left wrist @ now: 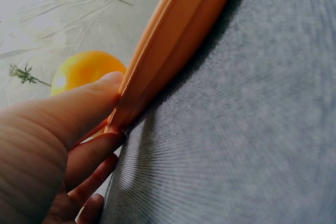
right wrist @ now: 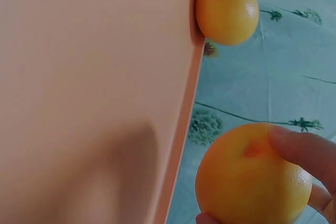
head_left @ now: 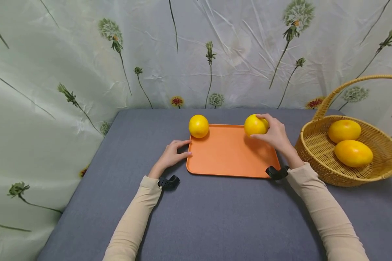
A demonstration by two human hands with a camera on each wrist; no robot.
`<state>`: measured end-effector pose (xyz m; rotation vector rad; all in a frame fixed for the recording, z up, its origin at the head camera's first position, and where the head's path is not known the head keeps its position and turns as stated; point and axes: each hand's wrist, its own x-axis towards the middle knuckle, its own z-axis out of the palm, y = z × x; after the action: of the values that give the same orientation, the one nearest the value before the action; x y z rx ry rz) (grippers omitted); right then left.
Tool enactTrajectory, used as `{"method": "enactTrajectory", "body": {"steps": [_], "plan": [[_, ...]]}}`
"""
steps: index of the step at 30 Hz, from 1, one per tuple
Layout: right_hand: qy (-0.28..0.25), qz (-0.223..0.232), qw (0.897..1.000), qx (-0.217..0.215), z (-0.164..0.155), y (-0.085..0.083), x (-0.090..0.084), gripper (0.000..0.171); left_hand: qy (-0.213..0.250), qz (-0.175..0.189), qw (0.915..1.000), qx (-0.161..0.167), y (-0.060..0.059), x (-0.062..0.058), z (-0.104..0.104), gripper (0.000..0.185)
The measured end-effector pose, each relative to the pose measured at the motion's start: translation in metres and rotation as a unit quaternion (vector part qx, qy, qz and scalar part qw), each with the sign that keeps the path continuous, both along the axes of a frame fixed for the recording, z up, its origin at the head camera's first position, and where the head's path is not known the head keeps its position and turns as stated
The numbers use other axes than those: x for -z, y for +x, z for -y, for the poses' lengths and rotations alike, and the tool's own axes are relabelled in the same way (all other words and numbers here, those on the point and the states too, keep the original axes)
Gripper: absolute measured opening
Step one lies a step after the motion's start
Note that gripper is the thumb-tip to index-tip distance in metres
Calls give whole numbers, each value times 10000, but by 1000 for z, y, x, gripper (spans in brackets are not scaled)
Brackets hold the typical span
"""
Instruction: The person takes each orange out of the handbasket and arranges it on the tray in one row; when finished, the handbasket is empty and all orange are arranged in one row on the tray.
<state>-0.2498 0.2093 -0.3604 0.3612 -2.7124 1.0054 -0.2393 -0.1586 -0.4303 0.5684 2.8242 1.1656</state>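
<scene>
An orange tray (head_left: 228, 159) lies on the grey table. A round yellow fruit (head_left: 198, 126) sits at its far left corner, seen too in the left wrist view (left wrist: 86, 69) and the right wrist view (right wrist: 227, 11). My right hand (head_left: 257, 126) grips a second yellow fruit (head_left: 254, 125) over the tray's far right corner; the right wrist view shows fingers (right wrist: 302, 148) curled round this fruit (right wrist: 247, 182) past the tray's edge (right wrist: 178, 129). My left hand (head_left: 187, 148) pinches the tray's left rim (left wrist: 173, 51), thumb (left wrist: 89, 103) on top and fingers below.
A woven basket (head_left: 317, 170) with a tall handle stands at the right and holds two more yellow fruits (head_left: 344, 130) (head_left: 353, 153). Grey cloth covers the table (head_left: 215, 217). A flower-printed curtain (head_left: 85, 65) hangs behind and on the left.
</scene>
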Motion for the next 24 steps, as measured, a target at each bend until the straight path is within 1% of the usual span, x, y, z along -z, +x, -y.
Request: {"method": "enactTrajectory", "body": {"steps": [10, 16, 24], "plan": [[-46, 512, 9986, -159, 20, -13, 4, 70, 29, -33, 10000, 13, -2, 2, 1, 53], [-104, 687, 9974, -170, 31, -20, 7, 70, 0, -59, 10000, 40, -3, 1, 1, 53], [-239, 1036, 9939, -283, 40, -27, 17, 72, -27, -20, 10000, 40, -2, 2, 1, 53]]}}
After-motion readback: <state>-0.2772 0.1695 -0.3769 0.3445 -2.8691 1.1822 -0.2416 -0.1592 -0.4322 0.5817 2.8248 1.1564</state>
